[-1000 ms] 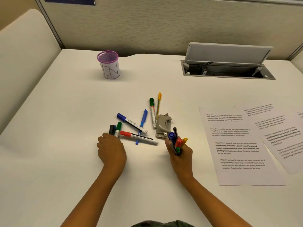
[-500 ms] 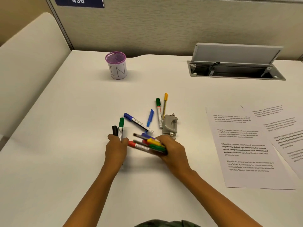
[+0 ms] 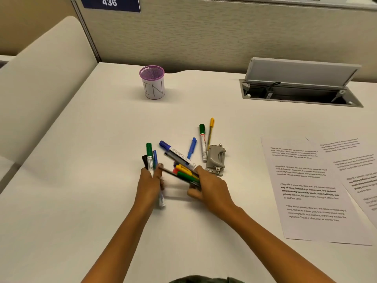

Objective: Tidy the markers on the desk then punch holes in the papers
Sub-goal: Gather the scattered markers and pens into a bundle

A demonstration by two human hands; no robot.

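Markers are gathered for the far mesh cup (image 3: 152, 82): a bundle is clasped in the right hand (image 3: 208, 185), three in the left hand (image 3: 150, 180).

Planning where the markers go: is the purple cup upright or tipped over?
Upright. The purple cup stands on its base on the desk, its open rim facing up and the letters "IN" on it reading level.

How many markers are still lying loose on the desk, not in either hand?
4: blue-capped white marker, blue pen, green-capped marker, yellow pen, all beside the hole punch. Others may hide under the hands.
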